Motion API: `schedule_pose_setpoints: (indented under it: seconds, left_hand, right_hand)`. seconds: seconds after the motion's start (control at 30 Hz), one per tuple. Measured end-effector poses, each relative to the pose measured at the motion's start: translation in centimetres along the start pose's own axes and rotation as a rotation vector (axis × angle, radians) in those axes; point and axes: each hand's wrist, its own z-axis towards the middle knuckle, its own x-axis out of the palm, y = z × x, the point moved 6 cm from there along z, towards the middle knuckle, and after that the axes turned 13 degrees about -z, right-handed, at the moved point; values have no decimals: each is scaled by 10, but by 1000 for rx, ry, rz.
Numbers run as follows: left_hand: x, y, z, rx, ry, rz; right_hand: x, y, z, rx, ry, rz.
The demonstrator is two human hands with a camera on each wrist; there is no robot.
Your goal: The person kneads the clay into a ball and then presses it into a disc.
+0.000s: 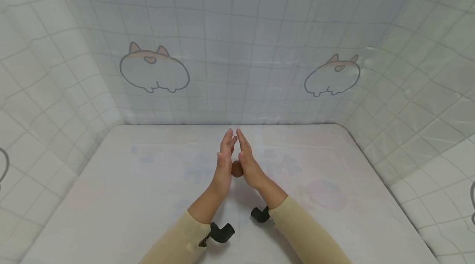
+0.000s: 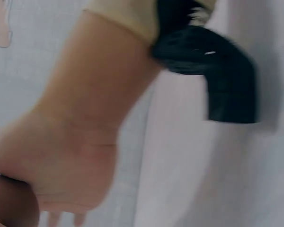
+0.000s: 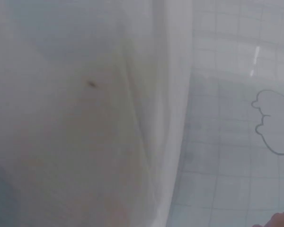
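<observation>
A round brown ball (image 1: 237, 169) sits between the palms of my two hands above the middle of the table. My left hand (image 1: 225, 163) presses on it from the left, fingers straight and pointing away from me. From the other side my right hand (image 1: 250, 167) touches it, its fingers also straight, the fingertips of both hands close together. In the left wrist view the ball (image 2: 14, 203) shows at the lower left, against the palm of the right hand (image 2: 71, 165). Only a sliver of a hand (image 3: 279, 220) enters the right wrist view's corner.
A white table (image 1: 130, 202) with faint pastel prints lies under the hands. Grid-patterned curtains with cartoon animal drawings (image 1: 154, 70) hang behind and at both sides. Black wrist cameras (image 1: 222, 233) jut inward from both cream sleeves (image 1: 178, 239).
</observation>
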Motion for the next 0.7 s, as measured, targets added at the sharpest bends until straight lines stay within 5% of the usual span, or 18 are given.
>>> schedule_pose_setpoints:
  seconds: [0.23,0.43,0.7]
  left_hand:
    - [-1,-13,14,79,-46,78]
    - [-9,-5,21,36,-112,146]
    - [-15,21,16,-74,-88,268]
  right_hand:
    - [6,7,-7,-143,-3,55]
    - [7,26,-15,-334,-33,87]
    - [0,36,-19,-369,-108,102]
